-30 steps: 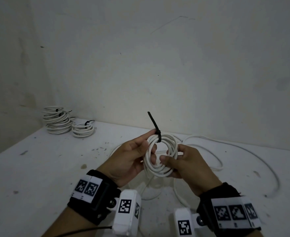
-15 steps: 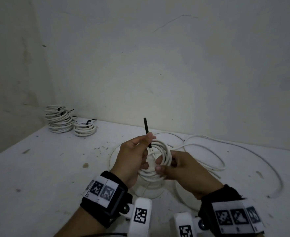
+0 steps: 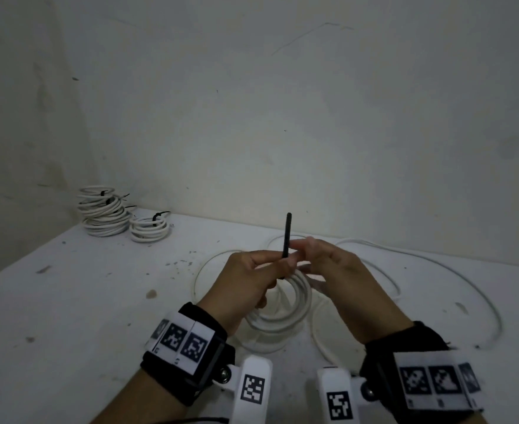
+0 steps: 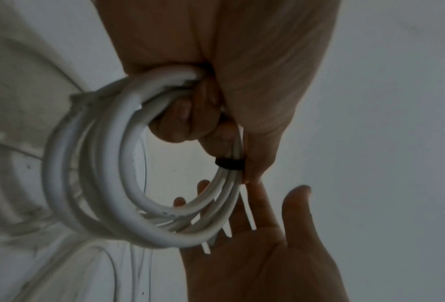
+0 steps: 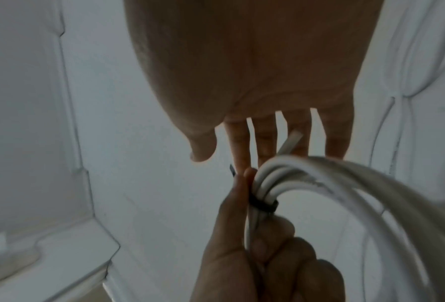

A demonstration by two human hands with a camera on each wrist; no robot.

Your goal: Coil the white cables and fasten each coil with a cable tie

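No words, brand names or numbers can be read anywhere. The only signs are black-and-white square code markers: three in a row on the white plate of the black left wristband (image 3: 180, 342), three on the black right wristband (image 3: 435, 382), and one on each white camera block (image 3: 252, 388) below the wrists. Faint grey print on the coiled white cable (image 4: 128, 183) is too blurred to read.

Black wristbands (image 3: 190, 359), white marker tags, white wrist camera mounts (image 3: 253, 390).
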